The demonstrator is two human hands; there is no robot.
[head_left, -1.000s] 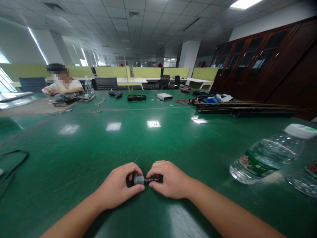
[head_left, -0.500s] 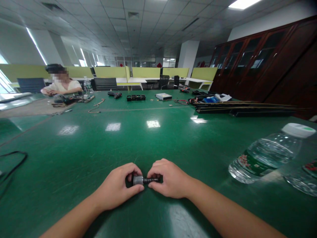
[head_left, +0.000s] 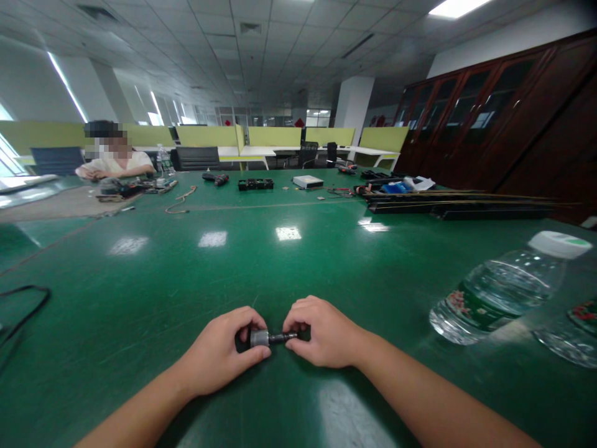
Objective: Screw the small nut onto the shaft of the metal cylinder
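Observation:
A small grey metal cylinder with a thin dark shaft [head_left: 259, 338] lies sideways, low over the green table [head_left: 289, 274]; I cannot tell whether it rests on the top. My left hand [head_left: 228, 348] curls round its thick grey end, thumb below and fingers above. At the other end, the fingers and thumb of my right hand [head_left: 321, 333] pinch the tip of the dark shaft. Between the two hands a short length of the shaft shows. Its left end is partly hidden in my left palm.
A water bottle [head_left: 504, 292] stands at the right, with a second bottle [head_left: 573, 333] beside it at the frame edge. A black cable [head_left: 28, 289] lies at the left. Farther back are a power drill [head_left: 215, 179], a white box [head_left: 308, 182], black rails [head_left: 448, 205] and a seated person [head_left: 116, 163].
My right hand has slid slightly to the right and up along the shaft, so more of the shaft shows. My left hand stays almost still on the grey end.

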